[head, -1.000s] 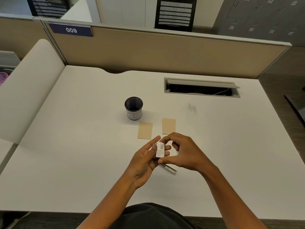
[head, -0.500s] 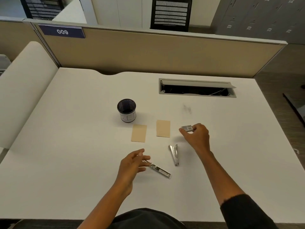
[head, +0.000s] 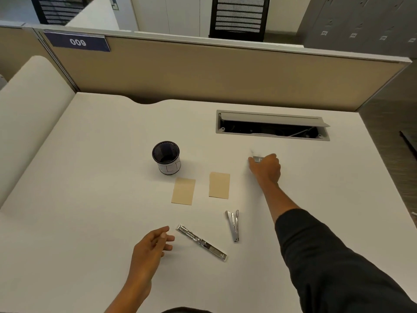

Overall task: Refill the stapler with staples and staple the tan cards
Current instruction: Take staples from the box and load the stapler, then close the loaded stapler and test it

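Two tan cards lie side by side on the white desk, the left card (head: pixel 183 191) and the right card (head: pixel 219 185). The metal stapler is in two parts: a long flat piece (head: pixel 201 242) lying slantwise near the front, and a folded piece (head: pixel 233 225) to its right. My right hand (head: pixel 265 168) reaches far out, right of the cards, pinching a small staple box (head: pixel 257 159) low over the desk. My left hand (head: pixel 153 243) hovers with loosely curled fingers just left of the long stapler piece, holding nothing.
A dark mesh pen cup (head: pixel 166 157) stands behind the left card. An open cable tray (head: pixel 272 126) is cut into the desk at the back right. A tan partition (head: pixel 203 71) borders the far edge.
My hands came apart: the right hand carried the staple box away to the right and further back. The left hand let go and dropped near the long stapler piece.
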{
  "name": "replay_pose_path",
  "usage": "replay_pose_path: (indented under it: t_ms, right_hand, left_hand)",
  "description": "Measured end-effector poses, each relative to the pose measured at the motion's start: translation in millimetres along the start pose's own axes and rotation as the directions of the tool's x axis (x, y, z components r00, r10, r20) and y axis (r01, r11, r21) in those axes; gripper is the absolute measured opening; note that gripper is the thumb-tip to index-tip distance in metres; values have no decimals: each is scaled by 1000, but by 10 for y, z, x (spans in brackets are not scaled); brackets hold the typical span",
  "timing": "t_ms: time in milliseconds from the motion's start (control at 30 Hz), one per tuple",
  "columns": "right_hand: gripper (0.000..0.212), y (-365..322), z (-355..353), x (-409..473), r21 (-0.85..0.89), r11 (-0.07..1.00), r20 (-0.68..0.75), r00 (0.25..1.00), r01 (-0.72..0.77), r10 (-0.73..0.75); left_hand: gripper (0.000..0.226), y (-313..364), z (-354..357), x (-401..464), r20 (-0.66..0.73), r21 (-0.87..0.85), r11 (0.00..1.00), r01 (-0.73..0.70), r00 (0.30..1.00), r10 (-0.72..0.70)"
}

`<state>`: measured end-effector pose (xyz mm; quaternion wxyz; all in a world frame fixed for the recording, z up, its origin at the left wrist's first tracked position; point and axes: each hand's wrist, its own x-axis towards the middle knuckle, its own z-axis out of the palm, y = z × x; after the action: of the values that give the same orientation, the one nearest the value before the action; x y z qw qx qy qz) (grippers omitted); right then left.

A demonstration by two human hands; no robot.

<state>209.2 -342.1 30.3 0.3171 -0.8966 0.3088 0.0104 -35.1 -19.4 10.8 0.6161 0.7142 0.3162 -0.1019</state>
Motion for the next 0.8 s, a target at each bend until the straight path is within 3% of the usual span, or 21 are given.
replay_pose_path:
  t_ms: [233,333,400,500,633,800]
  right_hand:
    - [79,9,94,126,-31,1000,16,1000,-2,3]
    - [92,62,100,104,71,996,17,998,-61,60]
    - [81,140,94,69,184,978,16,995,-104,102]
    - [45,326,55,-78,366,909,106,979,-201,174]
    - [34,524,-11,-451,533,818,242,965,-216,97]
    - [25,523,-42,-1090,691,671,389,921,-271,-29]
  left_hand:
    - [21,-52,28,99,-25,57,998,-3,1000,5]
    - [21,-20,53,124,-19,112,993,-37,999,39]
    - [23,-21,73,137,-4,174,981,-81,997,83]
    - [27,-53,77,168,26,287,945,-159,987,158]
    - [49,-139,66,212,179,434,826,-360,933,313]
    - [62,-232,68,293,345,545,654,-524,852,395]
